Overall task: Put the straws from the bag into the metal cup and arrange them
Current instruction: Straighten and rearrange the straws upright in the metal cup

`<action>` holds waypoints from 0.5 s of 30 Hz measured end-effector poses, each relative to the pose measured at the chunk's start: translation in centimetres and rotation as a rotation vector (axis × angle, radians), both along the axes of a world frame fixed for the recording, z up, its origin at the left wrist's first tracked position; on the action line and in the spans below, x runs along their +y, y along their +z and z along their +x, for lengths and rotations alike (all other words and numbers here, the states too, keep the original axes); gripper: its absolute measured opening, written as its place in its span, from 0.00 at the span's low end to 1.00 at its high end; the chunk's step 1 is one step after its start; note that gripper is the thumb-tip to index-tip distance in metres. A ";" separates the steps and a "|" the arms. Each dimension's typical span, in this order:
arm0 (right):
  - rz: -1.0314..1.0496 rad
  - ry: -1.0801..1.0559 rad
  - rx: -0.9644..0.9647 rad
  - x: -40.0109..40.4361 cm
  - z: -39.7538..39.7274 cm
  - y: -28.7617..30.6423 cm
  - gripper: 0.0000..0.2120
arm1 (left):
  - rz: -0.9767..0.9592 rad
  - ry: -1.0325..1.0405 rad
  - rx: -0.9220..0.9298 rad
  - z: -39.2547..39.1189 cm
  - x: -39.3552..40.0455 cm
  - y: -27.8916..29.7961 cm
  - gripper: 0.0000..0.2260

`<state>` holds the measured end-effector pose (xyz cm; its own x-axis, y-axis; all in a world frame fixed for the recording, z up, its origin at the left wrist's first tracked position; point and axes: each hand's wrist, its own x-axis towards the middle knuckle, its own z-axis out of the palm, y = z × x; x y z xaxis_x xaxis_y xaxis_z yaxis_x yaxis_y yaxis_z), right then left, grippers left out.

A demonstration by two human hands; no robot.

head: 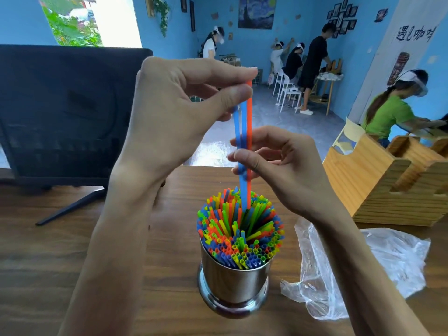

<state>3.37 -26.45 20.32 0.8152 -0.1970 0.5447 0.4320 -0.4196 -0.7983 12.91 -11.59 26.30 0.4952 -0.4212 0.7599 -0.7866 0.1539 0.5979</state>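
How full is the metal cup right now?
Nearly full: colourful straws pack the metal cup almost rim to rim, with a small gap near the middle. Both hands hold a few more above it.

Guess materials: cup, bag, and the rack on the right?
Metal cup: polished metal, likely stainless steel; mirror-like reflections on its wall and flared base.
Bag: thin clear plastic film; see-through, crumpled, glossy highlights.
Rack: unpainted light wood, possibly pine; visible grain lines, matte surface.

Left hand (174, 107) raised, fingers pinching; right hand (286, 166) lower, fingers curled.
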 end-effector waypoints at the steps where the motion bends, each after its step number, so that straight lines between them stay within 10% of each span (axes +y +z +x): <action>1: 0.014 0.002 0.003 0.0 -0.1 0.0 0.07 | -0.004 -0.023 0.027 -0.1 -0.1 -0.1 0.09; 15: 0.053 -0.013 0.093 0.0 -0.8 -1.8 0.08 | 0.006 -0.062 0.159 -0.5 -1.2 -2.9 0.15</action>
<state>2.57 -26.47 18.52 0.8589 -0.2343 0.4554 0.3499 -0.3808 -0.8559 12.45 -12.83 23.43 0.5818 -0.4589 0.6715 -0.6713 0.1951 0.7150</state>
